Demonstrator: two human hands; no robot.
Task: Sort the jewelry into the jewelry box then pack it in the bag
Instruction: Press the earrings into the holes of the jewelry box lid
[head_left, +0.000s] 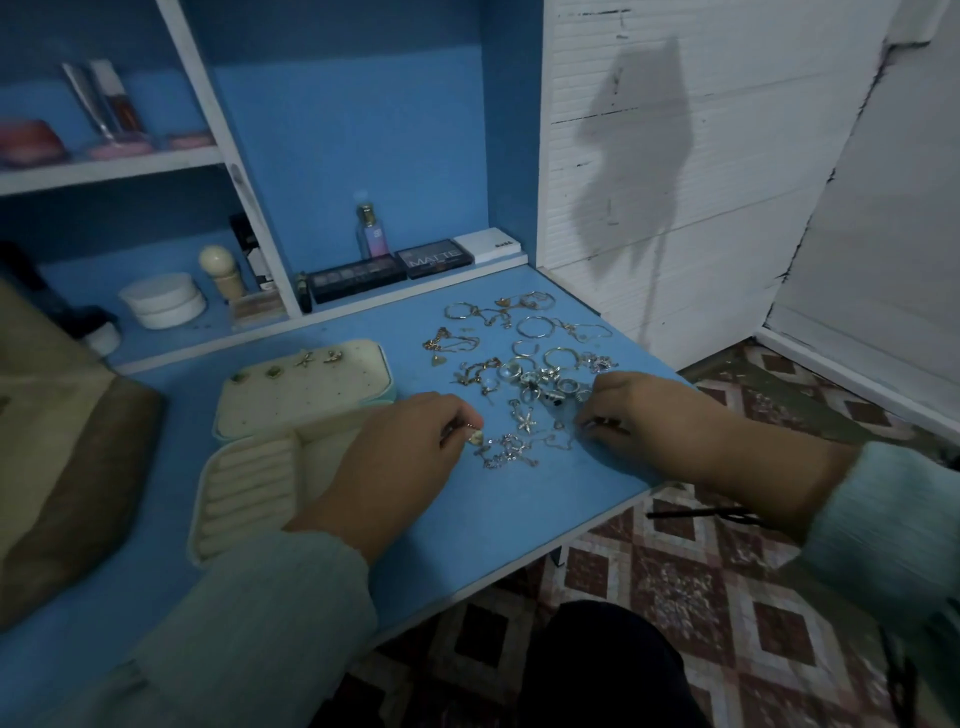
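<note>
Four earrings (288, 365) pinned inside one open jewelry box (270, 436).

The flat blue bench (270, 519) matches the blue back panel of the shelving (343, 130), whose shelf boards (109, 169) are white. The open cream-coloured jewelry box (291, 410) has a pale mint edge. The scattered gold and silver jewelry pieces (524, 358) include dark stones. Both knitted sleeves (249, 623) are pale grey-green. The floor tiles (691, 587) carry a dark red and cream diamond pattern. The ribbed wall panel (649, 156) is white with a grey smudge. The soft fabric bag (67, 467) is tan and brown.
</note>
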